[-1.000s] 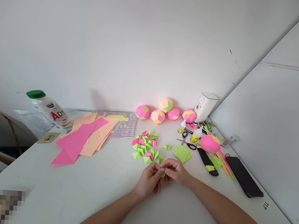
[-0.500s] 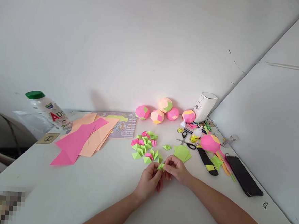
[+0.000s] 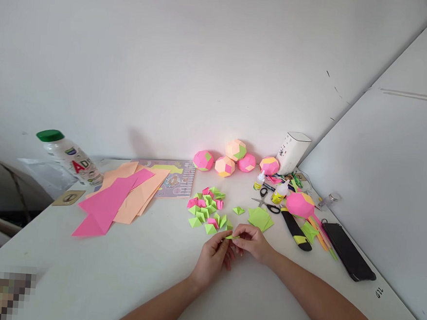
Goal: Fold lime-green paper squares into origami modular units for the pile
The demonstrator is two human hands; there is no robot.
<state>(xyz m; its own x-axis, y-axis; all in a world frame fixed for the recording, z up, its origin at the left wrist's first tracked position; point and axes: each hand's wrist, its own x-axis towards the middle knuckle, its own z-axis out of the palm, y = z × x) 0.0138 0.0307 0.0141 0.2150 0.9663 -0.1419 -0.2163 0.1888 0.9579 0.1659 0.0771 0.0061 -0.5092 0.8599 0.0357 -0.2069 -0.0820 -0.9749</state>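
Note:
Between the fingertips of both hands is a small piece of green paper (image 3: pixel 232 237), seen nearly edge-on and partly covered by fingers. My left hand (image 3: pixel 211 256) is closed on its left end, and my right hand (image 3: pixel 252 242) pinches the right end. Just beyond them lies a cluster of folded green and pink paper pieces (image 3: pixel 204 212). One folded green piece (image 3: pixel 238 210) lies apart from that cluster. Beside my right hand is a small stack of flat green paper squares (image 3: pixel 259 219).
Scissors (image 3: pixel 264 200), glue bottles (image 3: pixel 279 193), a box cutter (image 3: pixel 296 229) and a black phone-like object (image 3: pixel 349 251) are at right. Paper balls (image 3: pixel 224 166) line the wall. Pink sheets (image 3: pixel 113 202), peach sheets and a white bottle (image 3: pixel 73 157) with a green cap are at left.
The green paper in my fingers has tilted from showing a pointed face to nearly edge-on. My right hand has dipped slightly; everything else on the table is unchanged.

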